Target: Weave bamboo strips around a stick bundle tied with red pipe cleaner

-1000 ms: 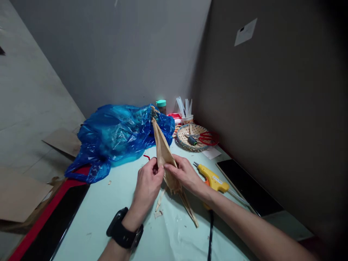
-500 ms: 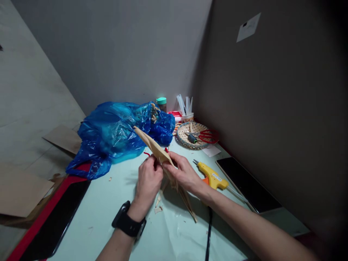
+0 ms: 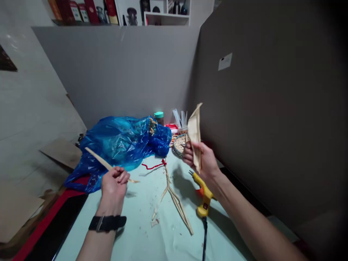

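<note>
My left hand (image 3: 115, 181), with a black watch strap at the wrist, is closed around a thin tan strip (image 3: 98, 157) that sticks out on both sides of the fist. My right hand (image 3: 202, 159) is raised and grips a broader pale tan husk-like piece (image 3: 194, 127), held upright with its edges curled. Between the hands, a forked bundle of twisted tan strips (image 3: 168, 185) lies on the table, with a red cord (image 3: 153, 167) at its top end. Below my right hand is a yellow glue gun (image 3: 206, 197), its nozzle pointing away.
A blue plastic bag (image 3: 116, 141) fills the back left of the pale green tabletop (image 3: 136, 232). Behind stand a green-lidded jar (image 3: 159, 117), a cup of glue sticks (image 3: 181, 121) and a woven basket (image 3: 178, 145), partly hidden by my right hand. A grey partition closes the right side.
My hands have moved apart, left hand leftward with a thin strip, right hand up with the wide piece. The forked bundle now lies uncovered on the table. The view has tilted up.
</note>
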A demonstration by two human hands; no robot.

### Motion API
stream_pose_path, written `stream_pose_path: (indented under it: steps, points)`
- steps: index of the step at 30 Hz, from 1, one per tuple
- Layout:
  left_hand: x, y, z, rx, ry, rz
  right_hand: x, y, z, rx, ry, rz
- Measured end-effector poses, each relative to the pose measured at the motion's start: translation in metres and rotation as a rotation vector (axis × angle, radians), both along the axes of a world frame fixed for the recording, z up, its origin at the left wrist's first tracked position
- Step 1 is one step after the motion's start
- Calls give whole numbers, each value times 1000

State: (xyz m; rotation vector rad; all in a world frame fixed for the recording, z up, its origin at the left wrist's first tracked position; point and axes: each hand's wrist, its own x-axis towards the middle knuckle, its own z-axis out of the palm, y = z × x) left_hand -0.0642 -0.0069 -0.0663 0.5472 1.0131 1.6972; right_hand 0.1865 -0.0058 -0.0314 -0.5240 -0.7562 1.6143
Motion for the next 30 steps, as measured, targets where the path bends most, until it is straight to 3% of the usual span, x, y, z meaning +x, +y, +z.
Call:
stream_pose_path:
  steps: [3, 7, 10, 14, 19, 30]
  points:
    - [31, -13, 5, 19, -21, -161, -13, -5, -13, -86, -181, -16]
    - [76, -30, 4, 64, 52, -491, -33, -17, -25, 125, -364, 86]
    - [83, -36, 2, 105, 216, -494, -38, -21, -27, 241, -475, 82]
    - [72, -37, 3, 91, 327, -460, -38, -22, -29, 306, -584, 80]
    - [68, -33, 3, 53, 341, -433, -40, -22, -34, 262, -513, 164]
    - [65, -31, -4, 67, 453, -482, -40, -19, -33, 218, -510, 175]
